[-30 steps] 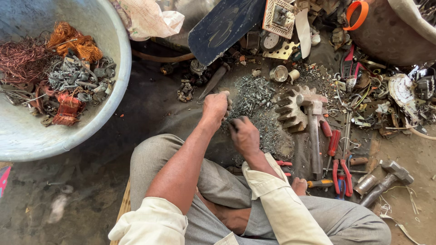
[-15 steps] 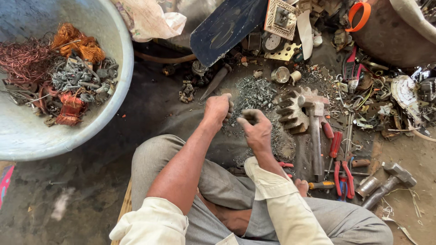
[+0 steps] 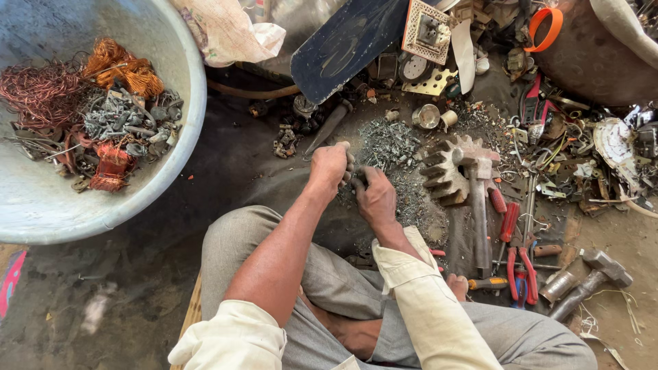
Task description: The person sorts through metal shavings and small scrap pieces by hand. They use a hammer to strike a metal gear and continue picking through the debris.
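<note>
Head view: two fists over the scrap heap

Big pale basin [image 3: 137, 199] at upper left holds copper wire coils [image 3: 41, 92], orange windings [image 3: 123, 68] and grey metal bits [image 3: 123, 120]. Left hand [image 3: 330, 166] and right hand [image 3: 375, 196] are both curled tight, knuckles touching, over the pile of grey metal shavings [image 3: 391, 147]. Whatever small piece they grip is hidden between the fingers. Just right, a toothed gear [image 3: 449, 171] sits under a hammer [image 3: 480, 205]. Brown pot [image 3: 596, 62] is cut off at the top-right edge.
</note>
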